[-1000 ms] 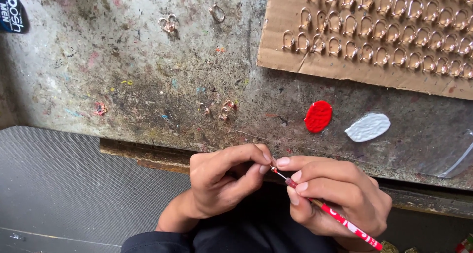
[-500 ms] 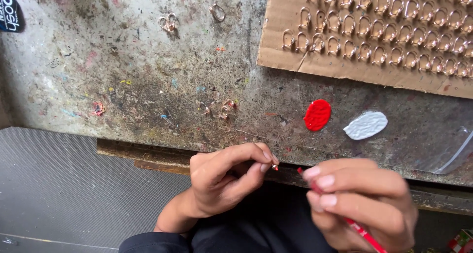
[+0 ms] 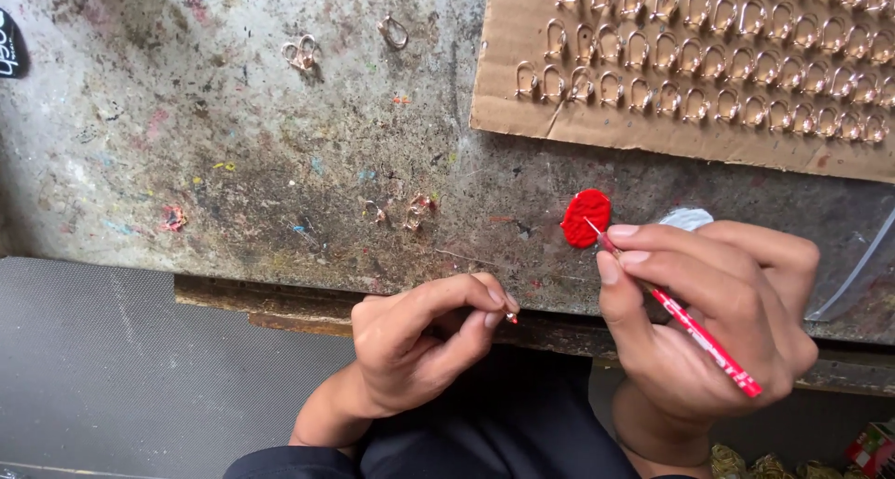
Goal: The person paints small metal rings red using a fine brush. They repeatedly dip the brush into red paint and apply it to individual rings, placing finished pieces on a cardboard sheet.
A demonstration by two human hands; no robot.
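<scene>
My left hand [image 3: 419, 344] pinches a tiny metal piece [image 3: 510, 318] between thumb and forefinger, just off the near edge of the paint-stained worktable [image 3: 280, 162]. My right hand [image 3: 709, 311] grips a thin red stick tool [image 3: 704, 337] like a pen. Its fine tip touches a red paint blob [image 3: 585, 217] on the table. A white paint blob [image 3: 687, 219] lies right of the red one, partly hidden by my fingers.
A cardboard sheet [image 3: 522, 78] at the back right carries several rows of small metal ring-shaped pieces [image 3: 709, 46]. A few loose metal pieces [image 3: 301, 53] lie on the table, some near the middle [image 3: 410, 213]. A clear plastic strip [image 3: 853, 279] sits at the right edge.
My right hand has moved away from my left hand, up and right, bringing the tool tip to the red blob. My left hand has stayed put with the small piece.
</scene>
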